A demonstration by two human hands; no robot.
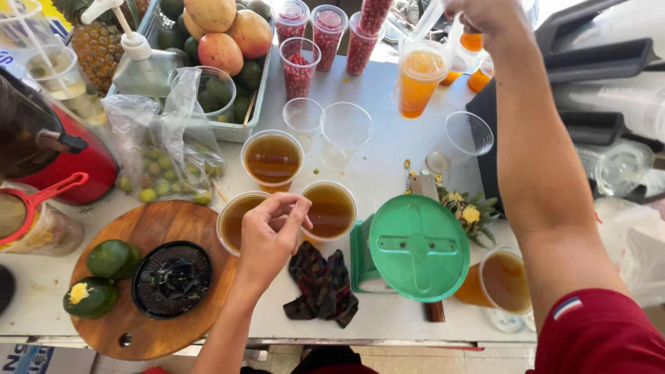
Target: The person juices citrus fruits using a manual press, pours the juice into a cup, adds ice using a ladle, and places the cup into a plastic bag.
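Observation:
My left hand (270,235) hovers with fingers pinched together over two plastic cups of brown liquid (330,210), (232,220); I cannot tell whether it holds anything. A third brown-filled cup (272,159) stands just behind. My right hand (481,17) reaches to the far side of the table and grips a clear bottle or tube (426,21) above a cup of orange juice (418,82). Empty clear cups (345,128), (303,114), (467,135) stand in the middle.
A round wooden board (149,332) carries a black juicer (172,278) and green citrus (111,257). A green press lid (418,247), dark cloth (322,284), bag of small green fruit (163,166), red appliance (62,163), cups of pomegranate seeds (298,66) and a fruit tray (228,41) crowd the table.

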